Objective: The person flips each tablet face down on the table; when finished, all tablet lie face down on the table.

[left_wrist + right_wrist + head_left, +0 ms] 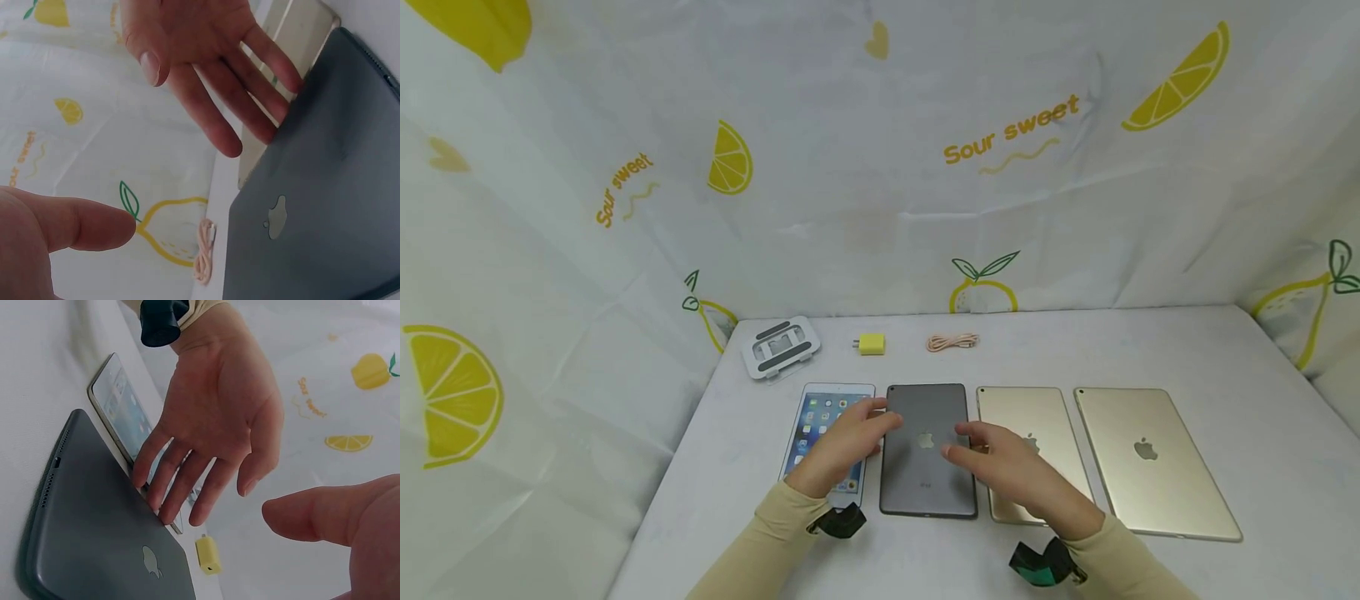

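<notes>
A dark grey tablet (925, 483) lies face down, its apple logo up, between my two hands. At its left edge is my left hand (842, 442), over the white tablet (808, 425) whose screen is lit with icons. The right wrist view shows that left hand (219, 406) with fingers extended, fingertips right at the grey tablet's edge. My right hand (1015, 467) reaches over the smaller gold tablet (1017, 404), thumb above the grey one. In the left wrist view the right hand's (206, 44) loosely straight fingers meet the grey tablet's opposite edge.
A larger gold tablet (1157, 475) lies face down at the right. Along the back are a white-and-grey folding stand (781, 346), a yellow charger plug (871, 344) and a coiled pink cable (952, 342). A white lemon-print cloth (850, 250) hangs behind the table.
</notes>
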`<state>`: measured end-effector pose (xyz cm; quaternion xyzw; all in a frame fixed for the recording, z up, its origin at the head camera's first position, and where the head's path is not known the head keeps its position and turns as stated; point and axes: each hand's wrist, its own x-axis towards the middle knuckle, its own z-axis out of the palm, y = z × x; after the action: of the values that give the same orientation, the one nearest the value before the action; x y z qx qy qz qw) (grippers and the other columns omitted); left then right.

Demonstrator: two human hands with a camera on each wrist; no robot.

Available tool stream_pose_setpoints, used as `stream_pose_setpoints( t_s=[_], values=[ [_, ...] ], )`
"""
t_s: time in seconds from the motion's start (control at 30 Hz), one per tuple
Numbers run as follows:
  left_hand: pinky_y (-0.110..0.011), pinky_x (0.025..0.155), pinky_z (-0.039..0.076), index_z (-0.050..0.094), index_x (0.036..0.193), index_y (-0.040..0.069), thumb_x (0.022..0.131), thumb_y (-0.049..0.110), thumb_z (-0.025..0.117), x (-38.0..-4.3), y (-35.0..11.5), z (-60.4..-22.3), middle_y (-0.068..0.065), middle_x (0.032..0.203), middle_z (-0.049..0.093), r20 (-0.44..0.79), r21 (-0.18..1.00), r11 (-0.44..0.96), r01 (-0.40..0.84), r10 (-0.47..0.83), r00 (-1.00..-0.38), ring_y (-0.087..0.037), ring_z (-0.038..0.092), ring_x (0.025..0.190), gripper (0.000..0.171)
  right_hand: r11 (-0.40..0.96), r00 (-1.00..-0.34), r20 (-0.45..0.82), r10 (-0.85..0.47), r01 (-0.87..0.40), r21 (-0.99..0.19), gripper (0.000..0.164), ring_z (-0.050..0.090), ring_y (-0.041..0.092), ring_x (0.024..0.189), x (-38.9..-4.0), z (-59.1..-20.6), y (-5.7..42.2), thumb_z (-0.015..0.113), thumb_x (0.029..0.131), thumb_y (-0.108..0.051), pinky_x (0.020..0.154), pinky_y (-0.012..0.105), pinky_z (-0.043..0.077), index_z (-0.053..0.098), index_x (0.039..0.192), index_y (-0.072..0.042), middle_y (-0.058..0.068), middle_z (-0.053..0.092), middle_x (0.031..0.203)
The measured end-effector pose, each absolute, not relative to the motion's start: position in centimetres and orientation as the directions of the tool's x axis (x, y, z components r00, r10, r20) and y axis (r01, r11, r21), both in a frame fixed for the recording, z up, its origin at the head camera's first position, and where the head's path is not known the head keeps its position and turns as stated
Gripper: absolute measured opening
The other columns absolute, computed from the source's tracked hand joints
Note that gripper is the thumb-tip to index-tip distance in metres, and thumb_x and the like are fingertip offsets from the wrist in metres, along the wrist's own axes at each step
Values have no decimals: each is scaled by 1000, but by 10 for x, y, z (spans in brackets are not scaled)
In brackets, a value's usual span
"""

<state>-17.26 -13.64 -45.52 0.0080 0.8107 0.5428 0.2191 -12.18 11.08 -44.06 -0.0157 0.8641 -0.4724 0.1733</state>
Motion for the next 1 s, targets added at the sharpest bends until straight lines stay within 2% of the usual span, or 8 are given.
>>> stream_pose_setpoints(
  t_s=[0.2, 0.37, 0.6, 0.8, 0.93, 1.0],
  values=[
    [-59, 117, 52, 44, 161, 0, 105, 37, 65, -171, -139, -454, -20, 165, 49, -347, 886, 402, -233, 239, -907, -38, 54, 146, 70, 570, -939, -269, -212, 105, -815, 67, 65, 39, 131, -124, -439, 111, 69, 103, -43, 101, 55, 60, 58, 151, 2, 23, 64, 149],
    [-60, 118, 50, 44, 162, 2, 104, 40, 65, -170, -143, -448, -20, 163, 51, -338, 882, 416, -222, 230, -913, -39, 57, 143, 73, 526, -938, -265, -224, 113, -843, 65, 63, 39, 135, -129, -439, 112, 67, 104, -41, 103, 54, 59, 56, 153, 0, 22, 61, 153],
    [-67, 122, 42, 44, 163, 5, 104, 43, 63, -170, -173, -442, -20, 164, 50, -318, 842, 485, -235, 96, -943, -42, 54, 147, 73, 474, -944, -229, -238, 93, -876, 67, 58, 42, 141, -147, -436, 95, 64, 106, -41, 110, 56, 56, 50, 158, -2, 23, 58, 155],
    [-67, 124, 40, 40, 163, -3, 105, 38, 59, -171, -210, -447, -30, 164, 47, -290, 750, 598, -284, -90, -953, -50, 47, 151, 73, 483, -937, -259, -236, 118, -868, 72, 66, 37, 134, -166, -432, 50, 65, 105, -45, 110, 60, 55, 47, 161, -4, 22, 60, 155],
    [-68, 119, 45, 41, 159, -10, 103, 35, 59, -165, -231, -452, -37, 157, 51, -278, 689, 658, -302, -145, -950, -53, 52, 146, 74, 539, -926, -296, -237, 128, -832, 74, 67, 35, 129, -170, -435, 19, 69, 102, -47, 109, 60, 56, 49, 159, -4, 20, 64, 149],
    [-68, 116, 48, 43, 157, -12, 102, 36, 60, -163, -238, -454, -38, 154, 54, -283, 667, 680, -304, -147, -948, -53, 55, 143, 75, 550, -916, -314, -249, 133, -824, 78, 64, 38, 132, -170, -436, 7, 69, 100, -48, 111, 63, 53, 48, 160, -2, 22, 63, 149]
  ],
)
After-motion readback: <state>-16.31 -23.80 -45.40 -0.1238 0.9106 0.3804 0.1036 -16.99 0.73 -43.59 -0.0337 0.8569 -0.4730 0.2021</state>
